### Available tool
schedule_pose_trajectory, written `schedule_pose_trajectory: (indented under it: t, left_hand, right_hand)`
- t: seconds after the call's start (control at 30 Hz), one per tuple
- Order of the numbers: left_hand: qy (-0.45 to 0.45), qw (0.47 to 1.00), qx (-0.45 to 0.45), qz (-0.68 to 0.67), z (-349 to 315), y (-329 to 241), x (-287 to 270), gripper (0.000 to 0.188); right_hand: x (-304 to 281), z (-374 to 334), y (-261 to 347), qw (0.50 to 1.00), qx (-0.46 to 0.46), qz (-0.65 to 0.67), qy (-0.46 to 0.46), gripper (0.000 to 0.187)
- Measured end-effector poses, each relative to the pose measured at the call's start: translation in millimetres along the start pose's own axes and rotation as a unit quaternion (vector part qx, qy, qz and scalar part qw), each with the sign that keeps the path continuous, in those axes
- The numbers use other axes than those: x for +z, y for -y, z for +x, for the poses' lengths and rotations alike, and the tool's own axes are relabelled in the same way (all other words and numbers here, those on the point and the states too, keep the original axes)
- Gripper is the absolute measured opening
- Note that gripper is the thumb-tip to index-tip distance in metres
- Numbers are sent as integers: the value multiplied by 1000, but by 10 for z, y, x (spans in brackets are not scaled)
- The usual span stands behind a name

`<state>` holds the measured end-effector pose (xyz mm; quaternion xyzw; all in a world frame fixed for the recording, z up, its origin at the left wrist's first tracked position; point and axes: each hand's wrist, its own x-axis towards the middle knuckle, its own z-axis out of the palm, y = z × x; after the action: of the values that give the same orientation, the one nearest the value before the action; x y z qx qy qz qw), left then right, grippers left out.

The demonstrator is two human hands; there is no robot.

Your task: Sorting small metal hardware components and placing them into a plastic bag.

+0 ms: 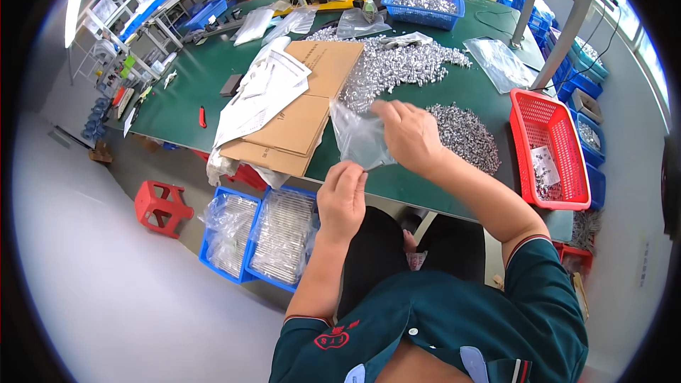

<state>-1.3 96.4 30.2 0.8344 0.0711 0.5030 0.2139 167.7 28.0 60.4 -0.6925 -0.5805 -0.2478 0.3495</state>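
Observation:
Between my hands is a clear plastic bag (360, 140), stretched over the front edge of the green table (386, 190). My left hand (342, 202) pinches the bag's lower corner. Higher up and to the right, my right hand (411, 135) is closed on the bag's upper side, its fingertips bent over the film. Beyond the bag spreads a large heap of shiny silver metal parts (397, 67). A second pile of small darker metal parts (464, 138) lies just right of my right forearm. Whether anything is inside the bag, I cannot tell.
Flattened cardboard (298, 124) with white papers (266, 92) lies left of the bag. A red basket (516, 135) stands at the right edge. Farther back is a blue basket (425, 20) of parts. Blue bins (250, 252) hold metal rods beside my left arm; a red stool (162, 207) stands farther left.

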Motion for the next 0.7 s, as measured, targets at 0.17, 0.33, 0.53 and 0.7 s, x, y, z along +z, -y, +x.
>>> schedule_pose_trajectory:
  t: [0.17, 0.33, 0.53, 0.7]
  left_hand:
    - [-20, 999, 33, -34, 107, -55, 0, 17]
    - [44, 992, 87, -80, 147, -152, 44, 22]
    - [67, 989, 69, -108, 105, -243, 121, 16]
    - [62, 992, 55, -97, 64, -256, 139, 15]
  right_hand:
    - [-64, -196, -34, 978, -171, 96, 77, 29]
    - [-60, -260, -96, 982, -63, 58, 168, 23]
    - [-110, -288, -95, 944, -57, 38, 324, 19]
    - [-26, -376, -75, 925, -64, -162, 337, 17]
